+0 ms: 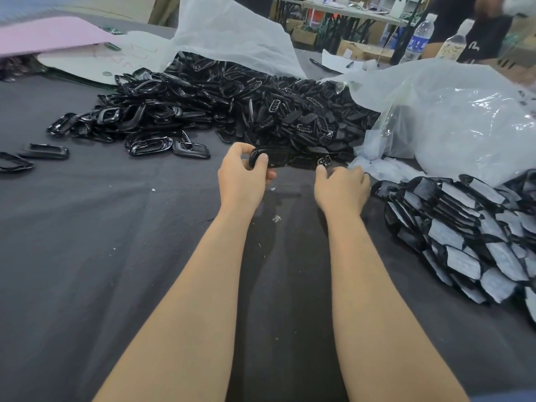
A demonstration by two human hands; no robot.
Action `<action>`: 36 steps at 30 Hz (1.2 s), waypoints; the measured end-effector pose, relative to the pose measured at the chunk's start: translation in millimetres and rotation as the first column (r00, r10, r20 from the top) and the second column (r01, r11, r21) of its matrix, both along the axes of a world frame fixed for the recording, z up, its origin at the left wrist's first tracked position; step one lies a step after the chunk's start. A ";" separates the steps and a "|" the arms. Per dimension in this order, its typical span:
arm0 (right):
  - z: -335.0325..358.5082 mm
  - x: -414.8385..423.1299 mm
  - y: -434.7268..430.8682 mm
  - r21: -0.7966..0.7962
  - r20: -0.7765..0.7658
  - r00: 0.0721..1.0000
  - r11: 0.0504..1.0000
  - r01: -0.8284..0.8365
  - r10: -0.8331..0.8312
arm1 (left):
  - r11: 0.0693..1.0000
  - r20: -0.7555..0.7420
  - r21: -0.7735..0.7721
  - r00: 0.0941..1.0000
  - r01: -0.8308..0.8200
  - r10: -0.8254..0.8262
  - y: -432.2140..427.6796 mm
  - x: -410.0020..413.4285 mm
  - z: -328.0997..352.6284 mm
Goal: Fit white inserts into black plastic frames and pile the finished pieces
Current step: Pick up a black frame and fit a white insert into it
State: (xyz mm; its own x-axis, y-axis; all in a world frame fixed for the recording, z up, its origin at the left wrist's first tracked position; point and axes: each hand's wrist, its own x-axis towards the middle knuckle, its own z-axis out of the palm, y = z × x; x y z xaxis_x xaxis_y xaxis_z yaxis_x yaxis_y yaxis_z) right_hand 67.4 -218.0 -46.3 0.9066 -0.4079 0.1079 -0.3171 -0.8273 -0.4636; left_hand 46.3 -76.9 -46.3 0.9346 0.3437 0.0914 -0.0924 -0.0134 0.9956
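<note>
Black glossy plastic frame [269,159] pinched in left hand [242,181]. Right hand [342,188] curls toward small black-and-white insert [324,161], grip unclear; a sloppy pick could seat it crooked

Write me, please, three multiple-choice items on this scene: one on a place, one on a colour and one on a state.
1. Where is the pile of finished pieces? A) far left B) right of the right hand C) between the hands
2. What colour is the sheet at far left? A) pink B) green C) yellow
3. What does the left hand do? A) lies flat B) points upward C) grips a black frame
1 B: it lies beside that hand. 2 A: plainly pink. 3 C: it curls round the frame.
</note>
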 end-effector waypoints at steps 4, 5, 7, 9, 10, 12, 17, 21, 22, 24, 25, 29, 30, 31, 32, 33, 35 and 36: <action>-2.9 1.5 4.9 -0.046 -0.069 0.997 0.999 0.027 -0.030 | 1.000 0.007 -0.020 1.000 0.005 -0.004 -0.2 -0.5 0.0; -3.6 2.4 5.4 -0.052 -0.071 0.997 0.998 0.037 -0.041 | 1.000 0.009 -0.022 1.000 0.004 -0.004 0.0 -0.8 -0.1; -5.1 3.3 5.8 -0.068 -0.077 0.995 0.996 0.056 -0.061 | 1.000 0.011 -0.027 1.000 0.003 -0.002 0.5 -0.8 0.0; -5.9 2.8 5.4 -0.077 -0.072 0.995 0.995 0.070 -0.076 | 0.999 0.012 -0.032 1.000 0.001 -0.001 0.2 -1.2 -0.2; -5.9 2.8 5.0 -0.076 -0.065 0.995 0.994 0.075 -0.080 | 0.999 0.013 -0.033 1.000 0.000 0.000 -0.1 -1.4 -0.2; -5.5 1.9 4.6 -0.077 -0.037 0.996 0.994 0.083 -0.086 | 0.999 0.018 -0.035 1.000 0.000 0.001 -0.4 -1.8 -0.2; 4.1 1.0 8.8 0.251 0.405 0.914 0.965 -0.081 -0.029 | 0.998 0.015 -0.055 1.000 -0.009 0.010 0.1 -1.0 0.3; 13.2 0.2 21.5 0.590 0.523 0.843 0.767 -0.255 -0.123 | 0.997 0.014 -0.069 1.000 -0.019 0.020 -0.7 -0.4 0.7; 13.7 0.4 23.0 0.683 0.502 0.849 0.678 -0.271 -0.166 | 0.997 0.015 -0.076 1.000 -0.023 0.024 -0.5 -0.4 0.9; 13.8 1.5 21.7 0.838 0.439 0.863 0.461 -0.292 -0.251 | 0.996 0.016 -0.087 0.999 -0.027 0.029 -0.3 0.0 0.7; 14.5 2.3 19.7 0.889 0.406 0.869 0.343 -0.304 -0.284 | 0.995 0.017 -0.091 0.999 -0.028 0.030 -0.4 0.3 0.6; 17.7 1.6 16.9 0.948 0.316 0.905 0.054 -0.314 -0.285 | 0.994 0.025 -0.103 0.999 -0.034 0.037 -0.7 0.5 1.1; 18.4 1.0 17.4 0.953 0.299 0.914 0.031 -0.303 -0.273 | 0.994 0.027 -0.107 0.999 -0.036 0.039 -0.6 0.6 1.2; 18.8 0.3 17.8 0.956 0.287 0.920 0.017 -0.293 -0.266 | 0.993 0.030 -0.108 0.999 -0.037 0.040 -0.7 0.4 1.0; 19.2 -0.3 18.4 0.959 0.277 0.925 0.008 -0.285 -0.261 | 0.993 0.032 -0.112 0.999 -0.038 0.041 -0.6 0.4 0.8; 19.1 -0.5 18.8 0.961 0.269 0.929 0.006 -0.277 -0.255 | 0.993 0.032 -0.116 0.999 -0.038 0.042 -0.8 0.3 0.4; 18.8 -0.3 19.9 0.965 0.256 0.937 0.005 -0.262 -0.238 | 0.991 0.032 -0.126 0.998 -0.050 0.054 -1.2 0.0 0.8; 18.1 -0.2 20.5 0.966 0.254 0.940 0.005 -0.259 -0.229 | 0.988 0.031 -0.143 0.998 -0.057 0.062 -1.0 0.1 1.4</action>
